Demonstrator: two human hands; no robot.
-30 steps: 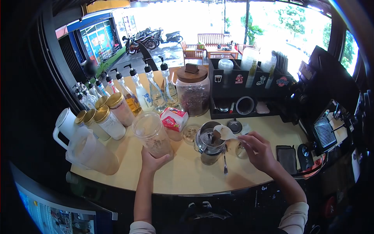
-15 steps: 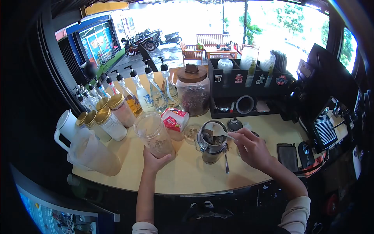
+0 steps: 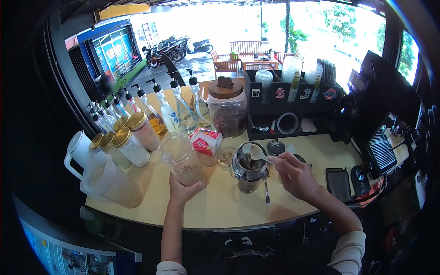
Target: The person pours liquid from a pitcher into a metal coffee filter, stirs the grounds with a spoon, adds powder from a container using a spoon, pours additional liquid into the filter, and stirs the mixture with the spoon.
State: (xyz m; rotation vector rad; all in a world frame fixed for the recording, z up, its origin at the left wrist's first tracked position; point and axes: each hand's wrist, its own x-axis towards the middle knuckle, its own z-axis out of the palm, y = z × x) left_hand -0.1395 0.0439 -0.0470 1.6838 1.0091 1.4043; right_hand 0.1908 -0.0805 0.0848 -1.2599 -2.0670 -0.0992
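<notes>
Holding the clear jar low down with the left hand, thumb on the near side and fingers wrapped round the wall, partly lost to view behind it; gripped there probably to steady it and to leave the open mouth unobstructed. Cannot tell whether resting on the worktop or slightly raised. Pinching the handle of the white spoon between the narrowed fingers of the right hand, apparently so as to bring the bowl to the mouth of the metal container with knuckles outside the rim. Hard to tell whether touching the dark contents or just above them. Having the container between both hands, likely for a short reach from either side. Having a small metal spoon just beside the container, presumably for easy picking up. Having a clear round piece, perhaps a lid, and a dark round lid beyond, seemingly set aside. Having pump bottles lined up farther back, perhaps for reaching each pump directly.
</notes>
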